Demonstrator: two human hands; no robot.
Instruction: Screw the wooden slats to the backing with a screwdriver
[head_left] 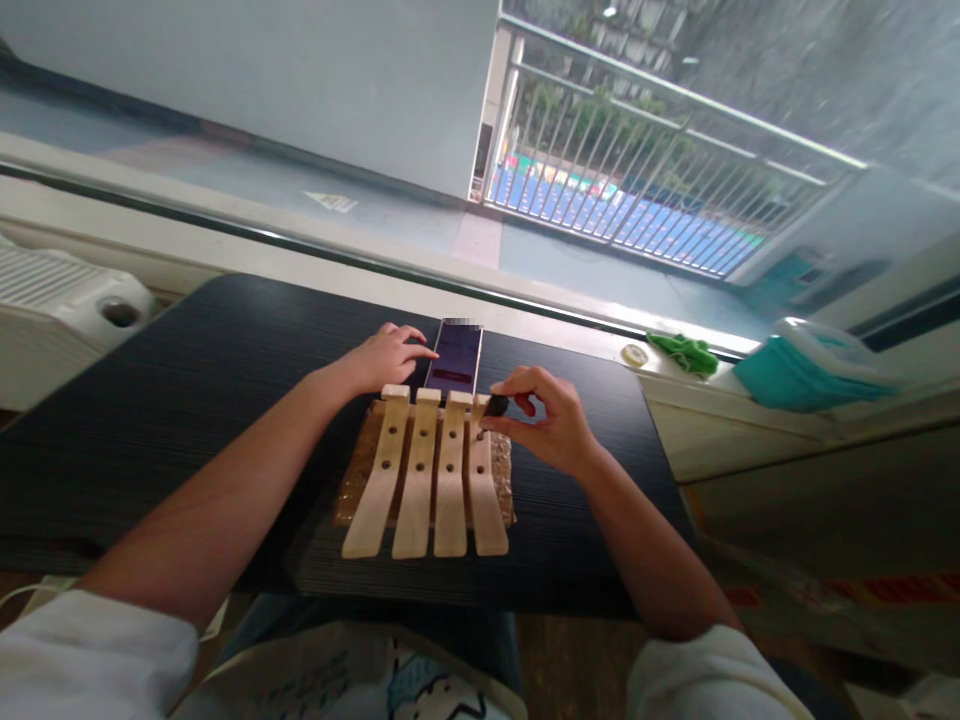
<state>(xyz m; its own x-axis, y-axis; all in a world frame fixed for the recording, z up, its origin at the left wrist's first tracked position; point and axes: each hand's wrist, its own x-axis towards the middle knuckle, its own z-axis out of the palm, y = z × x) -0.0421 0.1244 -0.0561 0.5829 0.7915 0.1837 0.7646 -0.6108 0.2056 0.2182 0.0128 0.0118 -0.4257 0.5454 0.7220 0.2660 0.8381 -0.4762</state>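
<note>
Several pale wooden pieces (412, 510) lie side by side, each with a flared near end, a blocky far end and two dark holes. Under them is a brown wrapped pad (360, 470). My right hand (551, 412) pinches a small black-handled tool (496, 406) between thumb and fingers. Its thin tip points down at the far hole of the rightmost wooden piece; whether it sits in the hole is unclear. My left hand (386, 357) is open, palm down, with its index finger stretched to the left edge of a phone (456, 358) beyond the wood.
The dark table (292, 340) has a window ledge along its far side. A roll of tape (634, 355), a green cloth (684, 352) and a teal bin with a clear liner (795, 370) are at the right. A white radiator (60, 300) stands at the left.
</note>
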